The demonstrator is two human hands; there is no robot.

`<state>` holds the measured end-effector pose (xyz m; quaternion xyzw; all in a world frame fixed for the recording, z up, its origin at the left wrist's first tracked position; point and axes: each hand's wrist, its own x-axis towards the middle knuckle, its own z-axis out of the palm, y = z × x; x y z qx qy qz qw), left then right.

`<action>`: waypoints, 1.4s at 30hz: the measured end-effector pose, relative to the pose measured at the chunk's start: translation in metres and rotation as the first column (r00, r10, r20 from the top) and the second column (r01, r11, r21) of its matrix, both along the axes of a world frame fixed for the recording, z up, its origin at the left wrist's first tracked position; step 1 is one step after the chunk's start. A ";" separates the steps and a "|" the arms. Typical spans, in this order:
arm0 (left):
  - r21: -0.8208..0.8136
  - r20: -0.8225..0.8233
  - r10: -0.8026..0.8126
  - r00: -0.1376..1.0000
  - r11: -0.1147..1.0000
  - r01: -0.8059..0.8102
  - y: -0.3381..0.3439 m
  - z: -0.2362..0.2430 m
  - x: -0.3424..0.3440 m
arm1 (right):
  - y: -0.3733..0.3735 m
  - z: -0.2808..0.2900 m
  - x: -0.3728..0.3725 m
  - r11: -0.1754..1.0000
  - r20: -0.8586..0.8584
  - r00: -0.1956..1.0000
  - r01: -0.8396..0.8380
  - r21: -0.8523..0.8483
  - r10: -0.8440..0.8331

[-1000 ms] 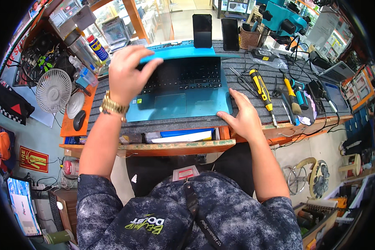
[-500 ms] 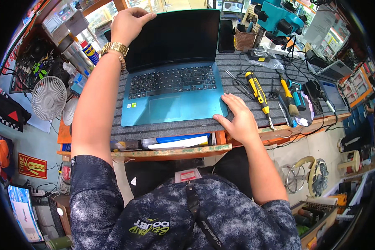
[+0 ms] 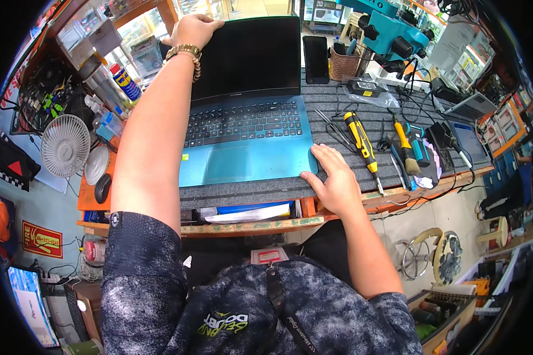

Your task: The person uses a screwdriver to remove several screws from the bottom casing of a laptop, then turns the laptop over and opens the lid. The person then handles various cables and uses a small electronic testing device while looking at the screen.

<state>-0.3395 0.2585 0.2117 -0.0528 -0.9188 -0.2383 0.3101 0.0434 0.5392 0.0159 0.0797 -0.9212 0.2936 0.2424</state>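
A blue laptop (image 3: 249,163) lies on the grey striped mat, its lid raised and its screen (image 3: 251,56) black. With its fingers bent over the lid's top left corner, my left hand (image 3: 192,31) holds the edge. My left forearm passes across the laptop's left side and hides part of the keyboard. My right hand (image 3: 337,180) rests at the front right corner of the base, thumb at the front edge and fingers along the right side. To the right of that hand lies a yellow and black screwdriver (image 3: 362,145).
Tweezers (image 3: 336,127), a yellow-handled brush (image 3: 405,148) and cables lie to the right. A black phone (image 3: 316,59) stands behind the laptop beside a woven holder (image 3: 343,64). On the left are a spray can (image 3: 125,81), a white fan (image 3: 65,145) and a black mouse (image 3: 103,188).
My left hand and forearm have moved away from me and to the right, and the lid leans slightly farther back. The black mouse has come into sight. My right hand stays at the corner.
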 end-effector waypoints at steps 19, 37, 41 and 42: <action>-0.319 0.290 -0.633 0.718 0.644 0.696 0.079 -0.148 0.172 | 0.008 0.006 0.005 1.000 0.034 0.999 -0.005 0.003 0.005; -0.411 0.278 -0.573 0.771 0.654 0.635 0.118 -0.158 0.178 | 0.029 -0.012 0.003 0.993 0.002 0.999 -0.046 -0.111 0.046; -0.434 0.270 -0.566 0.779 0.650 0.624 0.129 -0.154 0.183 | 0.038 -0.015 0.004 0.991 -0.006 0.997 -0.071 -0.114 0.071; -0.438 0.284 -0.551 0.785 0.654 0.617 0.130 -0.153 0.185 | 0.041 -0.015 0.004 0.988 -0.012 0.997 -0.077 -0.130 0.076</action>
